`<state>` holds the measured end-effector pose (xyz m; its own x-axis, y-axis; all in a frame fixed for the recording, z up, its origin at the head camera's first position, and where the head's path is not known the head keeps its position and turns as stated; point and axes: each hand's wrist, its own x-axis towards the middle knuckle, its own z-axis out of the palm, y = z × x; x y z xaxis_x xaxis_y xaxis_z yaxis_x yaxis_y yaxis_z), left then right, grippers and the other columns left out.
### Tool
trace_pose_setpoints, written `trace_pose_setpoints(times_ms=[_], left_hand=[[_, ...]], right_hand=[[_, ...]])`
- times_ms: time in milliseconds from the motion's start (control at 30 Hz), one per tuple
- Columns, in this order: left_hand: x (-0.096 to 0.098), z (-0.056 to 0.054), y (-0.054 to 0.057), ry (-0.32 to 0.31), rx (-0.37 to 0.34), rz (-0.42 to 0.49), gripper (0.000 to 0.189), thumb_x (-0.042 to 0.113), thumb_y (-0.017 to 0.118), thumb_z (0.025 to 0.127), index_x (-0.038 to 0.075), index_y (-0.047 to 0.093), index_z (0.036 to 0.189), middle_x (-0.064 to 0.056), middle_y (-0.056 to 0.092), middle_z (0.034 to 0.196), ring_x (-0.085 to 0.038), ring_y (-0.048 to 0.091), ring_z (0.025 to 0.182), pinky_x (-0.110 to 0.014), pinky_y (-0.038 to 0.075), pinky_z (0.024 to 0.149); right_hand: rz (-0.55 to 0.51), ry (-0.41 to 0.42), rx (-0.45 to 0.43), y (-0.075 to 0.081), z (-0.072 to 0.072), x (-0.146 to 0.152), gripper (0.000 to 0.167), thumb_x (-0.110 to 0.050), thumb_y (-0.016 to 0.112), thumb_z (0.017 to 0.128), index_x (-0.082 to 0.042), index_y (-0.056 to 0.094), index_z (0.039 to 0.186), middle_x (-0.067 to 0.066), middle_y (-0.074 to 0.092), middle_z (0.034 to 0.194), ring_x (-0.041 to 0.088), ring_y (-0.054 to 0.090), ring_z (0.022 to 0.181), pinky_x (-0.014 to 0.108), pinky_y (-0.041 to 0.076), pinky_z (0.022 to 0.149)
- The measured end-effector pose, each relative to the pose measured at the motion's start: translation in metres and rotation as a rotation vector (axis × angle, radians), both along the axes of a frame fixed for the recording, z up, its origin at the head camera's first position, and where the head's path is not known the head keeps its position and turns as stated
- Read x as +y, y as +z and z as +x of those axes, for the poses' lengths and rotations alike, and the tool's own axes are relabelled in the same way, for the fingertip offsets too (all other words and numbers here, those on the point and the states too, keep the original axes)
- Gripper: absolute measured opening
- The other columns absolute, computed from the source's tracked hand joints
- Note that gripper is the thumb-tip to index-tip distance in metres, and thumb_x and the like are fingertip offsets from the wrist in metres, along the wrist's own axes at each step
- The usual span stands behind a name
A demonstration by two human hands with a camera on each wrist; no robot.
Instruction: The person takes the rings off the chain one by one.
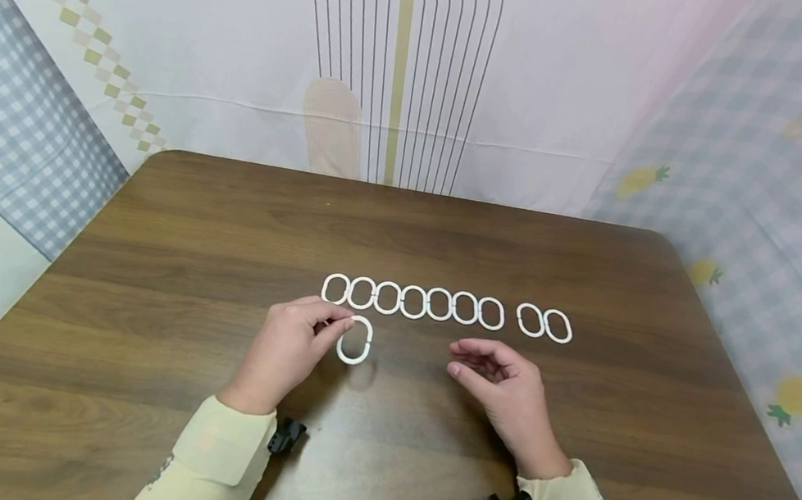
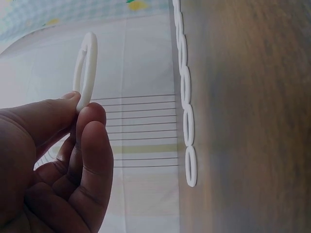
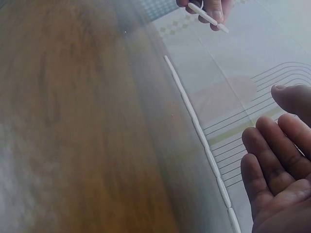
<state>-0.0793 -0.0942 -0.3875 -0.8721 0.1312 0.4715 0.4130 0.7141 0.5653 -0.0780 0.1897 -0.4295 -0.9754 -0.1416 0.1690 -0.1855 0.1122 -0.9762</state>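
Observation:
My left hand point(image 1: 288, 348) pinches a white oval shower curtain ring point(image 1: 352, 361) by its upper edge, between thumb and fingertips. The ring hangs just in front of the left end of a row. In the left wrist view, the same ring point(image 2: 90, 68) stands up from the thumb and forefinger, seen nearly edge-on. My right hand point(image 1: 507, 390) is held over the table in front of the row, fingers loosely bent and thumb apart. The right wrist view shows its palm point(image 3: 286, 194) with nothing in it.
Several matching rings point(image 1: 412, 316) lie side by side in a straight row across the brown wooden table point(image 1: 226, 222). Past a small gap on the right, two more rings point(image 1: 544, 322) lie together. A patterned cloth point(image 1: 560, 95) hangs behind the table's far edge.

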Motion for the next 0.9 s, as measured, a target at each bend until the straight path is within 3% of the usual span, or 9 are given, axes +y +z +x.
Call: trace_pose_setpoints(times_ms=[900], left_hand=[[-0.0068, -0.0015, 0.0014, 0.023, 0.022, 0.001, 0.003, 0.008, 0.080, 0.086, 0.007, 0.080, 0.088, 0.001, 0.073, 0.081, -0.009, 0.065, 0.067, -0.030, 0.053, 0.062]], right_hand=[[-0.016, 0.002, -0.006, -0.0002, -0.0003, -0.0003, 0.027, 0.001, 0.080, 0.083, 0.003, 0.071, 0.108, 0.019, 0.072, 0.107, 0.016, 0.070, 0.096, 0.025, 0.056, 0.084]])
